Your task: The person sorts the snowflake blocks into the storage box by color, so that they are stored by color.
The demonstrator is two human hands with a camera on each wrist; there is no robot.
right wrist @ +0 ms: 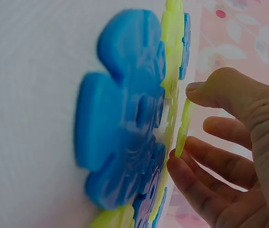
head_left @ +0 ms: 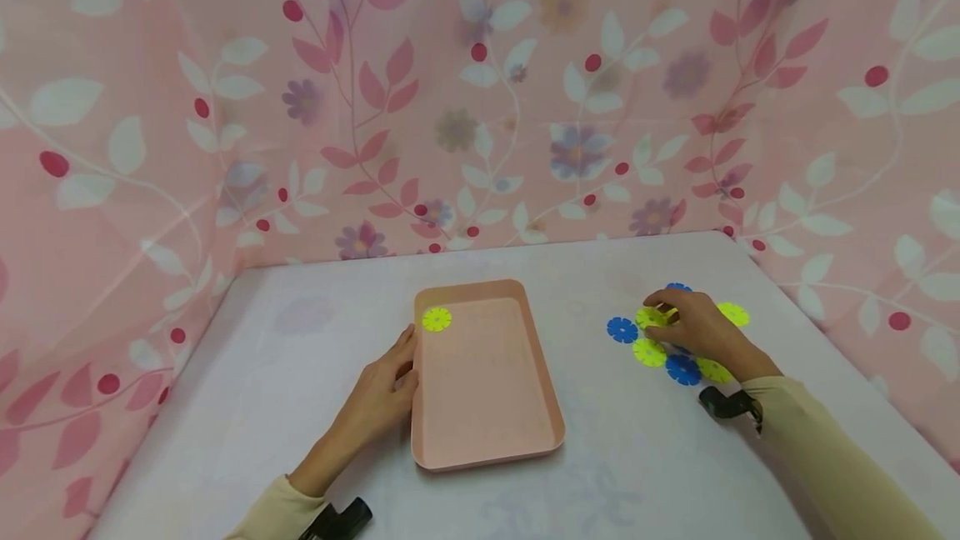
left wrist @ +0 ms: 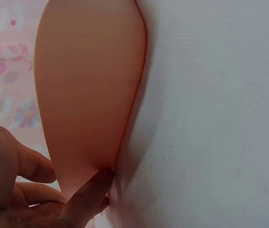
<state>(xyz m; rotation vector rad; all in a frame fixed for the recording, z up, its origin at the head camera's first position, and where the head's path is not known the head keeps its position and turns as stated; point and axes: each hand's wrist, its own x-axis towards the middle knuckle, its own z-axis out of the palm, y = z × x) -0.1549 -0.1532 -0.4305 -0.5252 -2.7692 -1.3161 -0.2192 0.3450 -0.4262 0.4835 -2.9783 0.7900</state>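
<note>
A shallow pink tray point(head_left: 487, 390) lies on the table, with one yellow flower-shaped disc point(head_left: 437, 319) inside its far left corner. My left hand point(head_left: 382, 390) holds the tray's left side; in the left wrist view, fingers point(left wrist: 84, 197) meet the outer wall near its lower edge and rim. At the right, my right hand point(head_left: 693, 323) is over a loose group of blue and yellow slotted discs. Its thumb and fingertips pinch a yellow disc point(right wrist: 184, 126), seen edge-on in the right wrist view. A blue disc point(right wrist: 125, 109) lies close to that camera.
Around the right hand lie several discs, among them a blue disc point(head_left: 622, 329), a yellow disc point(head_left: 649, 352) and another yellow disc point(head_left: 733, 314). The white tabletop point(head_left: 300, 373) ends at a pink floral curtain point(head_left: 450, 107) behind and at the sides.
</note>
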